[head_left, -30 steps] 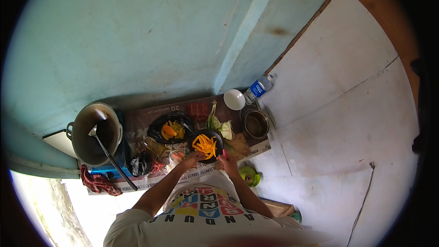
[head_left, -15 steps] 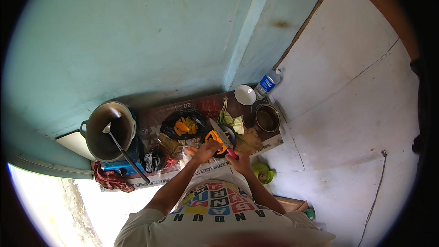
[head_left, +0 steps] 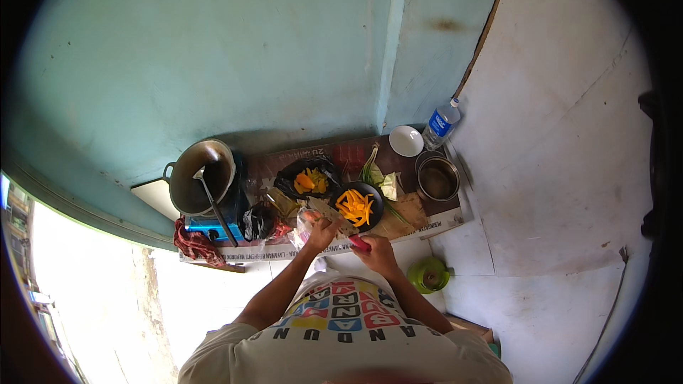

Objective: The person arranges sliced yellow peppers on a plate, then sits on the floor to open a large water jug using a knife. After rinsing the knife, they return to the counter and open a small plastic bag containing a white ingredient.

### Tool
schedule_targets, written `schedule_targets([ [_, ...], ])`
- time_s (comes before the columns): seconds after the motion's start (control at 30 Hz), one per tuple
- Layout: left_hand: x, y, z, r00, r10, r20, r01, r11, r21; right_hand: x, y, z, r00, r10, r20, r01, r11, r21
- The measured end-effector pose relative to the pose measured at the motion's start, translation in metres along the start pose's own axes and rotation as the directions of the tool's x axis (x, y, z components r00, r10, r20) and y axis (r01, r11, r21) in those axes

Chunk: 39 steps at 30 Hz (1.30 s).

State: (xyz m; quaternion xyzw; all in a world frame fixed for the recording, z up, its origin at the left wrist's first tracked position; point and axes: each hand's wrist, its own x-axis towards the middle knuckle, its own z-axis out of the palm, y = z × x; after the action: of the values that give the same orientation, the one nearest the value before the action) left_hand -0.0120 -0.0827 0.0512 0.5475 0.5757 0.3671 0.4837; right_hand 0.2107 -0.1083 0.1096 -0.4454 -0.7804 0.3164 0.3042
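My right hand [head_left: 377, 252] grips the red handle of a knife [head_left: 334, 218], whose blade points up and left toward a dark plate [head_left: 371, 195] of orange vegetable strips [head_left: 353, 207]. My left hand [head_left: 321, 232] rests beside the blade, holding down something small and pale orange on the board; what it is stays unclear. A black bag [head_left: 284, 179] holding orange pieces [head_left: 311, 180] lies just behind.
A wok with a ladle [head_left: 201, 179] sits on a blue stove [head_left: 206, 227] at left, a red cloth [head_left: 196, 245] below it. A white bowl [head_left: 405, 141], water bottle [head_left: 441, 123], metal pot [head_left: 437, 178], leafy greens [head_left: 377, 174] and a green object [head_left: 429, 274] lie at right.
The view has shifted slightly, so everything sits further right in the picture. Both hands stay at the board, with the knife blade now nearer the plate of orange strips.
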Motion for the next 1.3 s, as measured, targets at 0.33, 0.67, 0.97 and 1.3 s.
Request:
schedule_targets([
  [0.33,-0.086,0.005,0.025,0.976,-0.125,-0.177,0.062,0.943,-0.326,-0.056,0.014,-0.008,0.947,-0.004,0.322,-0.104,0.943,0.315],
  [0.67,-0.139,0.013,-0.001,0.972,-0.199,-0.126,0.007,0.559,-0.829,-0.119,0.094,0.028,0.669,0.610,0.424,-0.713,0.364,0.599],
  [0.97,-0.200,-0.026,-0.002,0.986,-0.166,-0.027,0.062,0.511,-0.857,-0.247,0.082,0.089,0.685,0.711,0.161,-0.696,0.573,0.432],
  [1.3,-0.258,-0.078,0.033,0.966,-0.233,0.115,0.224,0.527,-0.820,-0.421,0.122,0.083,0.288,0.957,-0.020,-0.809,0.254,0.530],
])
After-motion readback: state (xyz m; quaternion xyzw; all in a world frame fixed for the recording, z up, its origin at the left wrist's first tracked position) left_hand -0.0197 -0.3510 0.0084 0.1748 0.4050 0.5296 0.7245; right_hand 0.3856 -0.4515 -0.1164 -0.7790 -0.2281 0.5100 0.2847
